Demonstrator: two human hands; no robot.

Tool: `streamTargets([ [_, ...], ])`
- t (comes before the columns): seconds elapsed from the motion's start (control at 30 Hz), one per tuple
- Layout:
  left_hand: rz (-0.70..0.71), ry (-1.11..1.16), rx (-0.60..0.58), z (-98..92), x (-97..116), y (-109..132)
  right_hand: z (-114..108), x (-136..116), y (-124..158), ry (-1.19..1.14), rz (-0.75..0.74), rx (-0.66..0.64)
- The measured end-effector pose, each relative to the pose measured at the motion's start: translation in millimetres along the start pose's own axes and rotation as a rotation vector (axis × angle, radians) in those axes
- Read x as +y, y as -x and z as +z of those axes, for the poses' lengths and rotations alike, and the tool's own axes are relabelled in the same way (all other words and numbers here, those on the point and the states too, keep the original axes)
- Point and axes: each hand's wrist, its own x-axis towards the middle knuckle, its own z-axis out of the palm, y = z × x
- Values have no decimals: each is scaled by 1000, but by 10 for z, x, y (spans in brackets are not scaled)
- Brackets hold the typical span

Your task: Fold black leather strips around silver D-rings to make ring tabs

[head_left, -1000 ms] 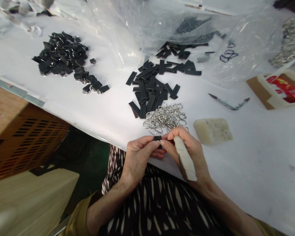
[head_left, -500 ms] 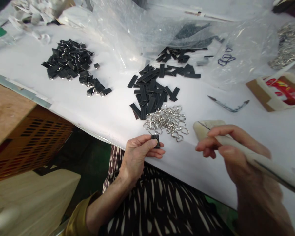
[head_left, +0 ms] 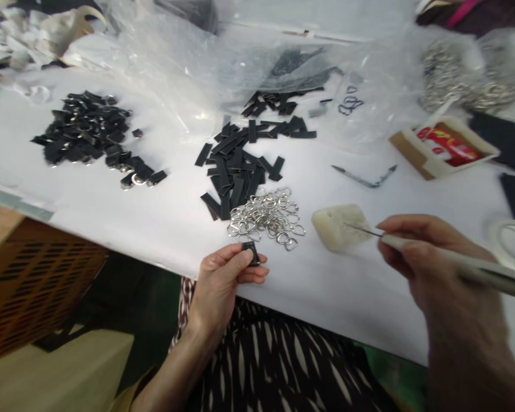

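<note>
My left hand [head_left: 223, 274] is closed on a small folded black strap tab [head_left: 250, 252], pinched between thumb and fingers at the table's near edge. My right hand [head_left: 429, 257] grips a white-handled tool [head_left: 455, 264] whose thin metal tip [head_left: 360, 229] rests on a pale yellowish block [head_left: 339, 226]. Just beyond my left hand lies a heap of metal D-rings [head_left: 266, 216]. Behind the rings is a pile of flat black strips [head_left: 240, 163]. A pile of finished black tabs with rings [head_left: 90, 129] lies at the far left.
Clear plastic bags [head_left: 223, 57] with more black strips cover the back of the white table [head_left: 111, 200]. A bent metal tool [head_left: 363, 178], a small cardboard box [head_left: 442, 146], more rings [head_left: 459, 86] and a tape roll [head_left: 512, 243] lie to the right. A wooden crate [head_left: 30, 274] stands lower left.
My right hand left the tab, swung right with the tool and put its tip on the pale block. My left hand kept hold of the tab. The view shifted slightly right.
</note>
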Motion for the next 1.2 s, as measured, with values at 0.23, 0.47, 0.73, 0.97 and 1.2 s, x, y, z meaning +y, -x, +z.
streamTargets([
  [0.23,-36,-30,113,34,1,-33,8,-103,-91,-88,134,-67],
  [0.47,-52,-44,143,54,-18,-49,-67,-68,-139,72,128,-37],
  [0.73,-46,-78,134,61,-4,-24,-43,-58,-195,206,88,-76],
  [0.97,-42,-81,127,55,-15,-33,52,-14,-210,231,62,-108],
  [1.2,-38,-83,109,29,-25,-32,116,2,-244,301,48,-154],
])
